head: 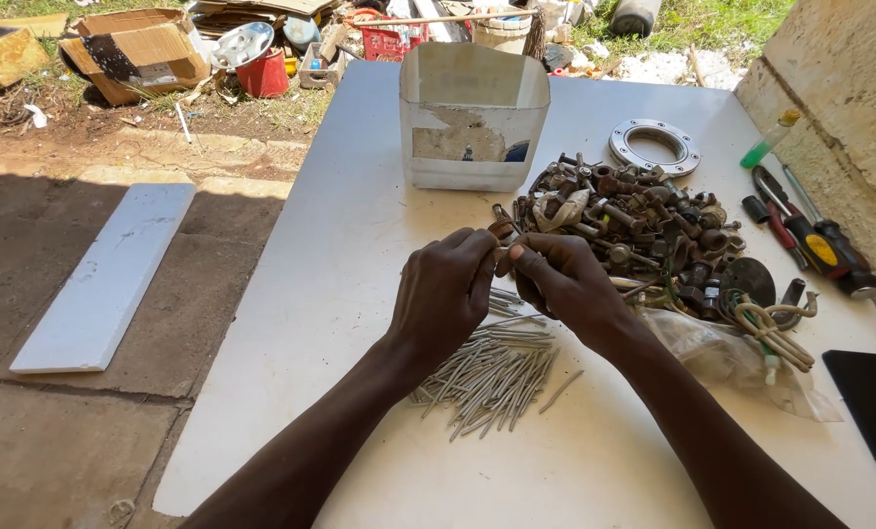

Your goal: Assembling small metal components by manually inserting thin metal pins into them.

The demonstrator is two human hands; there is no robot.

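The left hand (pixel 445 291) and right hand (pixel 560 282) meet fingertip to fingertip above the white tabletop (pixel 291 343), both pinched shut on one small rusty part (pixel 502 231) held between them; what kind of part it is cannot be told. To the left of the left hand the tabletop lies bare out to its left edge, and the near edge below the forearms also has open room. Just under and below the hands lies one loose pile of nails (pixel 492 372), too many to count, with one stray nail (pixel 561 391) beside it on the right.

Right of the right hand, close by, sits one heap of rusty bolts and nuts (pixel 643 230), and it crowds that side. Past the hands stands one cut-open white plastic container (pixel 473 118), and beside it one metal ring (pixel 654 146). Further right lie two pliers (pixel 800 235) and a screwdriver (pixel 842 253) near a stone wall (pixel 839 88), which shuts in that edge. One clear bag (pixel 722 358) and a coil of cord (pixel 773 328) lie beside the right forearm, and one dark flat slab (pixel 874 411) lies at the right edge.
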